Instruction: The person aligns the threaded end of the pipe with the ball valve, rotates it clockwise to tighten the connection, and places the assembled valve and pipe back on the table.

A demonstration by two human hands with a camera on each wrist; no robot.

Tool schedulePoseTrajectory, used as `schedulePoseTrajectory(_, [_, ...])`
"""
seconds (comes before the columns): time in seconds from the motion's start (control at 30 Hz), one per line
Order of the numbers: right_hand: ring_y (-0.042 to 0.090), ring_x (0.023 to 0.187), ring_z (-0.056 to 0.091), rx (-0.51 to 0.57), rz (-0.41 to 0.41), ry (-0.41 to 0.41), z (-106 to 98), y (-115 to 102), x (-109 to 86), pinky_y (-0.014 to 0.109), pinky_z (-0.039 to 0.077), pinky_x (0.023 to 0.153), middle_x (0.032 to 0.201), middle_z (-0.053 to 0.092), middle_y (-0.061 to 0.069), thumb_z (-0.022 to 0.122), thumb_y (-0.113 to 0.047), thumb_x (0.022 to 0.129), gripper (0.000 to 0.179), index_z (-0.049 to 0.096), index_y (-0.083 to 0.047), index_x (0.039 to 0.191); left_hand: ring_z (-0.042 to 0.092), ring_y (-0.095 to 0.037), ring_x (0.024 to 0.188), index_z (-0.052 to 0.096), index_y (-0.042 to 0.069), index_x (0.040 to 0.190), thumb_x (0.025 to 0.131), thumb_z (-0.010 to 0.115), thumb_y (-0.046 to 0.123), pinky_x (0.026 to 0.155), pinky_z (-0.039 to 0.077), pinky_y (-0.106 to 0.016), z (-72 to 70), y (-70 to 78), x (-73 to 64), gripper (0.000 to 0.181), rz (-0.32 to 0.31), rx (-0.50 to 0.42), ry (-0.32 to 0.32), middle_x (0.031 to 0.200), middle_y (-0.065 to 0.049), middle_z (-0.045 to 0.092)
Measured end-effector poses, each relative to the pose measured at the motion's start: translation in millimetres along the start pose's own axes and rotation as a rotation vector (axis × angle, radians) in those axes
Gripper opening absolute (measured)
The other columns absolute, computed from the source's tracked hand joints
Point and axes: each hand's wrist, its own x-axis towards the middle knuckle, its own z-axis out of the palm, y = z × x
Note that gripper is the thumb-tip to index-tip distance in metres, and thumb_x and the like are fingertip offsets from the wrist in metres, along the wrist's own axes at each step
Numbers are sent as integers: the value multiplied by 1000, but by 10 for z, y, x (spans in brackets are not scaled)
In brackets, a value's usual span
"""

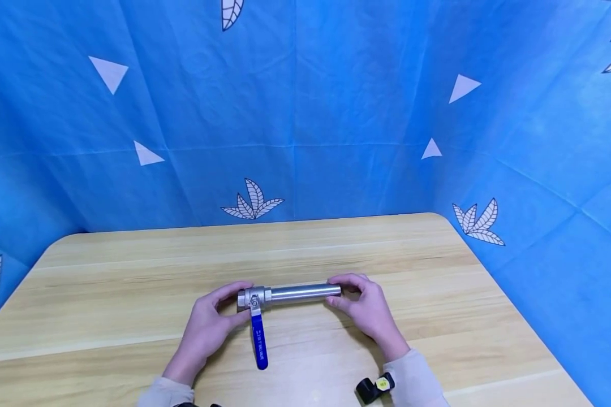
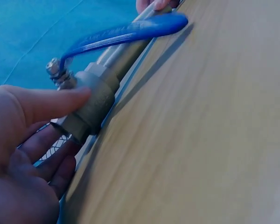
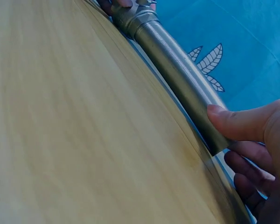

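A metal ball valve [image 1: 257,294] with a blue lever handle [image 1: 259,342] is joined end to end with a shiny steel pipe [image 1: 305,292]. My left hand [image 1: 211,322] pinches the valve body at its left end, thumb on the near side and fingers beyond; the left wrist view shows the thumb [image 2: 60,100] on the metal. At the other end, my right hand [image 1: 364,308] pinches the pipe's tip between thumb and fingers, as the right wrist view also shows on the pipe [image 3: 177,74]. The lever points toward me, across the pipe.
Under the hands lies a wood-grain table [image 1: 132,282] with rounded far corners. A blue curtain [image 1: 295,113] with white triangles and leaf prints hangs behind and on both sides. A black strap with a yellow tag [image 1: 383,384] sits at the right wrist.
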Motion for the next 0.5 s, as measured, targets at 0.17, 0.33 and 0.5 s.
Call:
schedulePoseTrajectory(0.17, [17, 113, 65, 19, 24, -10, 3, -4, -12, 40, 54, 107, 121, 74, -3, 92, -11, 83, 40, 82, -29, 117, 61, -31, 141, 76, 21, 135, 83, 88, 3, 129, 39, -57, 27, -1, -41, 56, -4, -7, 52, 144, -5, 72])
schedulePoseTrajectory(0.33, [20, 122, 66, 12, 31, -15, 3, -6, -15, 49, 52, 117, 125, 74, -4, 90, -13, 86, 41, 81, -32, 120, 60, -32, 141, 74, 21, 137, 84, 88, 3, 130, 35, -59, 37, 4, -40, 58, -35, -25, 78, 146, -10, 70])
schedulePoseTrajectory(0.5, [21, 126, 65, 4, 31, -15, 6, -18, -16, 53, 50, 119, 126, 74, -5, 89, -15, 87, 40, 81, -33, 121, 58, -33, 144, 74, 23, 138, 85, 88, 5, 132, 32, -62, 21, 20, -27, 58, -50, -23, 67, 149, -9, 69])
